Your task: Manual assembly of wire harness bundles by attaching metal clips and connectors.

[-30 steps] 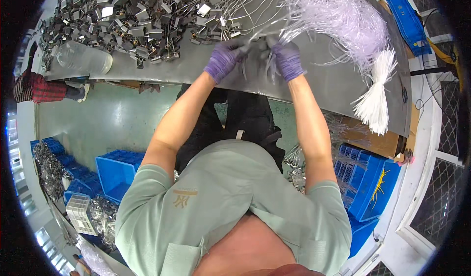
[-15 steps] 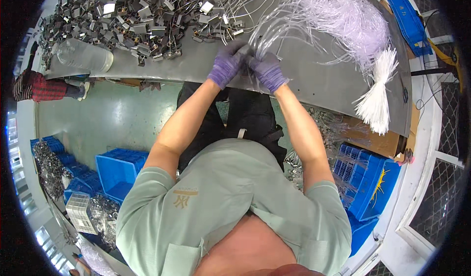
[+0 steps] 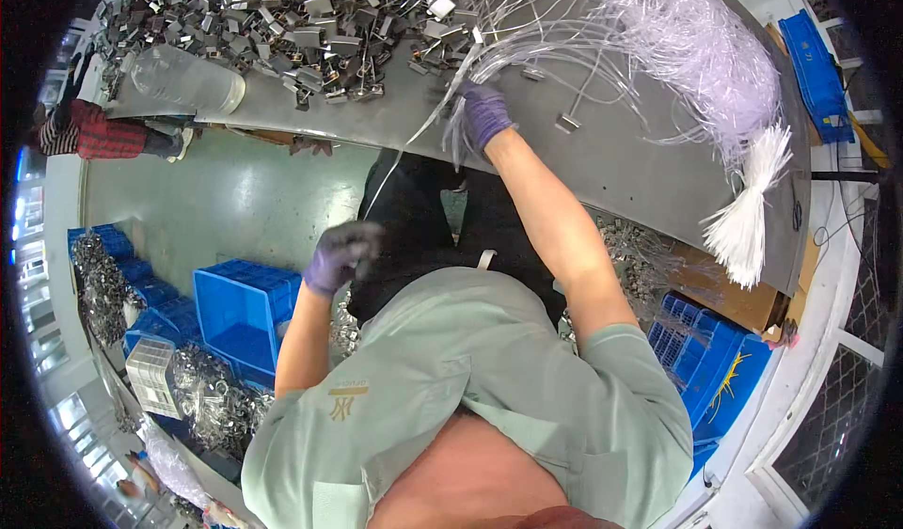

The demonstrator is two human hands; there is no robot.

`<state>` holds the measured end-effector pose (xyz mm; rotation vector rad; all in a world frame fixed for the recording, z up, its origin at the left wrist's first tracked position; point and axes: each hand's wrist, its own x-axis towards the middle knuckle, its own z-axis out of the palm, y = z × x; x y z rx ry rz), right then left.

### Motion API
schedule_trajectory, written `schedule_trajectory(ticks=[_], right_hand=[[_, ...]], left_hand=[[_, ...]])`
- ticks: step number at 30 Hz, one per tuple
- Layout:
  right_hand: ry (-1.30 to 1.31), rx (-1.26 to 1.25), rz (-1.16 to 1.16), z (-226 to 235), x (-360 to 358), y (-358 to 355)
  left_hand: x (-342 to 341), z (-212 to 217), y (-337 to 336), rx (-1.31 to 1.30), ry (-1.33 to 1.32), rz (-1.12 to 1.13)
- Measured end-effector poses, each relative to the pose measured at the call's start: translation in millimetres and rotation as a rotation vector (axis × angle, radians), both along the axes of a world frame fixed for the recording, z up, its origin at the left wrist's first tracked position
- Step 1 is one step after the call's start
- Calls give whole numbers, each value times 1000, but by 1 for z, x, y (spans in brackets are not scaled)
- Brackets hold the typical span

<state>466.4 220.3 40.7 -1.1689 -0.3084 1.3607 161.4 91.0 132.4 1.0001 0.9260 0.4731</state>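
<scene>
My right hand (image 3: 484, 115), in a purple glove, rests on the grey table (image 3: 611, 167) near its front edge, closed on a few thin clear strands (image 3: 450, 106) that trail back toward a big tangle of clear strands (image 3: 696, 49). My left hand (image 3: 339, 254), also gloved, hangs below the table beside my left thigh, above a heap of small metal parts (image 3: 343, 327). It is blurred with fingers curled, and I cannot tell if it holds anything. A wide pile of metal clips (image 3: 282, 12) covers the table's far left.
A clear plastic bag (image 3: 183, 78) lies at the table's left end. A bunch of white ties (image 3: 748, 223) hangs off the right edge above a cardboard box (image 3: 724, 294). Blue bins (image 3: 240, 303) stand at floor left, blue crates (image 3: 705, 369) at right. Another person's plaid sleeve (image 3: 85, 129) shows far left.
My left hand has left the table and dropped down to my left side. My right hand stays on the table with the strands, shifted slightly left.
</scene>
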Motion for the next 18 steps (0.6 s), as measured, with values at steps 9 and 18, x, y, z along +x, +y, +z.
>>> schedule_trajectory(ticks=[9,18], right_hand=[[71,426,-231,78,23,-10],[-62,401,-375,135,61,-25]], left_hand=[[-75,-55,-42,-208,-289,293],[-71,-56,-21,-222,-92,445]])
